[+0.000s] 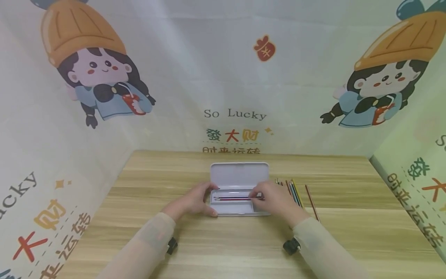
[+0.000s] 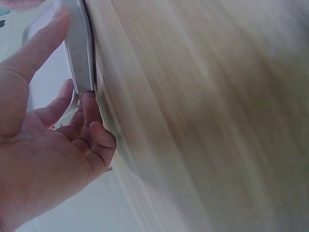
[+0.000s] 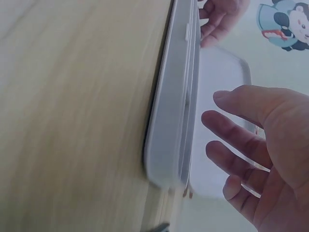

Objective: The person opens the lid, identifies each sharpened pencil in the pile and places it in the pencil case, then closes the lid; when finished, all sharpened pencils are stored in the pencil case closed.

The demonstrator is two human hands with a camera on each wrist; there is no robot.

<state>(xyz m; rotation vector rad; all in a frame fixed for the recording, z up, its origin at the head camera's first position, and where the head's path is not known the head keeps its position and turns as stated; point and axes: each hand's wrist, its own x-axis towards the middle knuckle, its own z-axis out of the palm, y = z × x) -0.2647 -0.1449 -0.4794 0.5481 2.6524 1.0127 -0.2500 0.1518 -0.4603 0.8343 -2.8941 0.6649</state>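
Note:
A white pencil case [image 1: 231,209] lies on the table with its lid [image 1: 239,175] raised at the back. Inside it, a few colored pencils [image 1: 230,198] lie lengthwise in the long compartment. My left hand [image 1: 198,199] holds the case's left end, thumb at the front corner and fingers around the side; the left wrist view shows the thumb [image 2: 41,46] against the wall. Over the case's right part hovers my right hand [image 1: 275,197], near the pencils' right ends. In the right wrist view its thumb and bent fingers [image 3: 231,137] stand apart, with nothing visible between them.
Right of the case, several colored pencils [image 1: 295,193] lie bunched on the wooden table [image 1: 223,248], partly behind my right hand. A reddish-brown pencil [image 1: 312,202] lies apart, farther right. A printed cloth [image 1: 230,77] hangs behind the table and at both sides.

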